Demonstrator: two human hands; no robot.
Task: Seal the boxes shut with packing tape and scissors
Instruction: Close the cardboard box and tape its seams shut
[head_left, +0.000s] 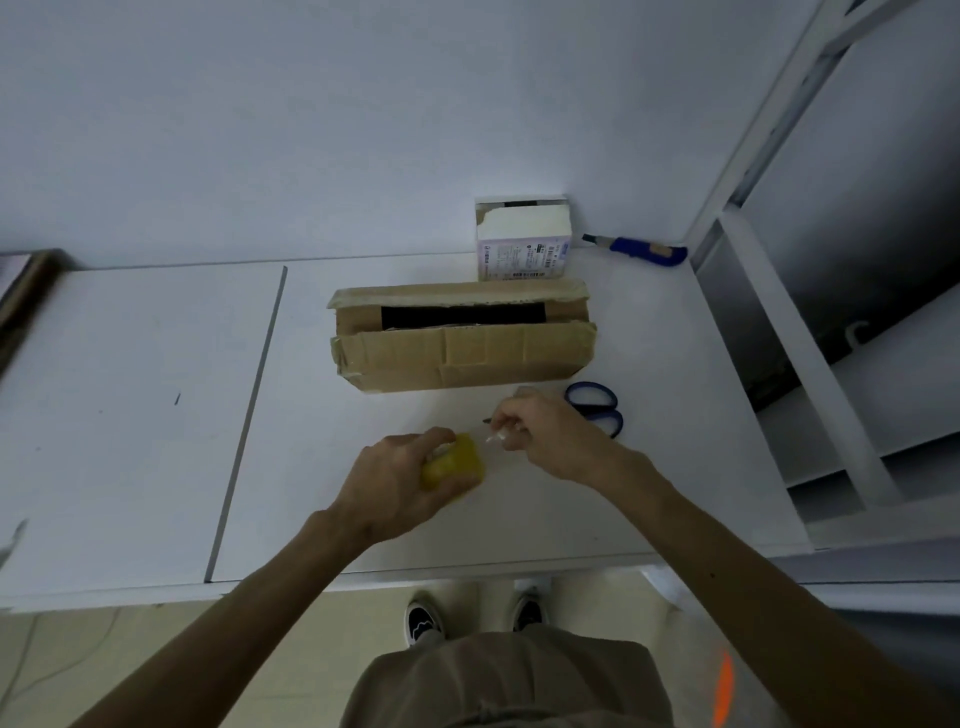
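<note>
A long brown cardboard box (462, 353) lies on the white table (130, 415), its top flaps apart with a dark gap between them. My left hand (395, 483) grips a yellow roll of packing tape (454, 465) just in front of the box. My right hand (550, 436) pinches the loose end of the tape (497, 436), drawn a little way out from the roll. Blue-handled scissors (597, 405) lie on the table behind my right hand, partly hidden by it.
A small white box (522, 244) with labels stands against the wall behind the cardboard box. A blue utility knife (639, 249) lies to its right. White shelving (810, 322) borders the table on the right. A seam (249, 415) divides the tabletop.
</note>
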